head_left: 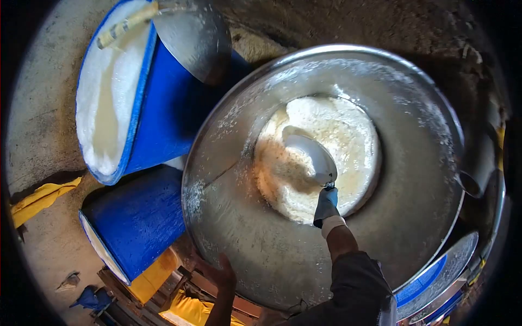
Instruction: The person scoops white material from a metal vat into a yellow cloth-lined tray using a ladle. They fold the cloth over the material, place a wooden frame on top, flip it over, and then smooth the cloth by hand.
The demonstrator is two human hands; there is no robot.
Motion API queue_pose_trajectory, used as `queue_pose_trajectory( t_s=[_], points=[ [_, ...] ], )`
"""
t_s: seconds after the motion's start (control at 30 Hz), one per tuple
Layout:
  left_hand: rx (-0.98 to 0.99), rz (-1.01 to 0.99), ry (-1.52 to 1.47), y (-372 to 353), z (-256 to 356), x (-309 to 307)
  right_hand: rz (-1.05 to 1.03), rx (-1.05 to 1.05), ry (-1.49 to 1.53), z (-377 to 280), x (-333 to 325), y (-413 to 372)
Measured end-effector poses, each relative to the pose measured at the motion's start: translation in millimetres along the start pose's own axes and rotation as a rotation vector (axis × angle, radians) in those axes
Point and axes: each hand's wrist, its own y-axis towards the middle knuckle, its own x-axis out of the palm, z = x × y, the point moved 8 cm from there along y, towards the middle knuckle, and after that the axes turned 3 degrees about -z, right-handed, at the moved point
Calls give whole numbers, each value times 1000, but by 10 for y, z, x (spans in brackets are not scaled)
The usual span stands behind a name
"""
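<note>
Wrapped in a blue-grey glove, my right hand [326,205] is closed on the handle of a metal scoop [317,155]. The scoop's bowl lies over white foam [348,122] with brownish patches, in the round well at the middle of a large steel pan [239,261]. My left hand [217,271] is bare, with its fingers spread, right at the pan's lower left rim. It holds nothing that shows.
A tilted blue barrel [157,108] with white foam and pale liquid stands upper left. A large metal ladle [196,41] lies across it. Below is another blue barrel [133,223]. Yellow cloth [187,311] lies at the bottom, and a metal pipe [478,168] is at the right.
</note>
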Motion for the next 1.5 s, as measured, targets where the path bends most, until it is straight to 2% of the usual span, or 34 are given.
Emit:
queue_pose_trajectory(
  t_s=[0.07,0.1,0.13,0.2,0.27,0.4,0.47,0.53,0.6,0.63,0.77,0.9,0.93,0.97,1.0,1.07,1.1,1.13,1.2,1.23,1.27,1.3,1.33,1.4,1.47,1.5],
  points=[
    [-37,-9,62,-3,-44,25,-115,-114,-247,147,365,-41],
    [-8,-12,82,-5,-51,33,-240,-51,-368,343,604,34],
    [21,-13,101,-12,-46,28,-543,172,-225,706,950,72],
    [9,-29,50,2,31,4,-915,342,7,153,416,-647],
    [0,-33,-12,24,59,-8,-949,303,-48,-9,239,-871],
    [90,-23,1,26,65,-50,-992,93,-249,-244,-199,-1102],
    [124,8,18,21,98,-95,-1037,56,-372,-52,-224,-1192],
    [75,-28,-125,46,158,-154,-1222,110,-297,-232,-602,-1690],
    [90,18,-129,24,78,-164,-1196,-73,-162,-629,-1281,-2288],
    [118,32,-112,22,93,-173,-1217,-61,-198,-557,-1419,-2427],
    [120,-19,-448,7,-26,-306,-1192,72,-338,-290,-1990,-2850],
    [56,68,-688,-360,-506,-506,-1093,80,-378,-329,-2606,-3249],
    [-14,52,-803,-527,-685,-543,-1063,87,-370,-405,-2738,-3378],
    [-81,37,-914,-707,-876,-571,-1075,207,-293,-522,-2961,-3726],
    [-111,80,-946,-922,-1088,-554,-1063,171,-344,-537,-3107,-3797],
    [-310,92,-1045,-1478,-1644,-381,-1111,48,-379,-619,-3251,-3947],
    [-414,-6,-1290,-1776,-1944,-224,-1106,41,-456,-712,-3343,-4217],
    [-462,85,-1297,-2109,-2210,-292,-1111,34,-544,-833,-3472,-4585],
    [-882,83,-1882,-2907,-2664,-48,-1096,-103,-695,-847,-3442,-4880],
    [-907,191,-1906,-3265,-2875,-181,-1015,-126,-668,-834,-3460,-5135],
    [-929,333,-2136,-3638,-3035,-262,-933,-151,-628,-769,-3443,-5333],
    [-918,471,-2362,-3970,-3140,-365,-978,41,-547,-584,-3365,-5276],
    [-911,546,-2376,-4250,-3237,-465,-1005,240,-454,-399,-3349,-5287],
    [-944,853,-2551,-4657,-3473,-635,-1018,200,-504,-303,-3204,-5438],
    [-833,945,-2558,-4903,-3691,-631,-1083,80,-689,-111,-2921,-6116],
    [-675,946,-2609,-4906,-3729,-703,-1135,-11,-823,47,-2827,-6636]
  ],
)
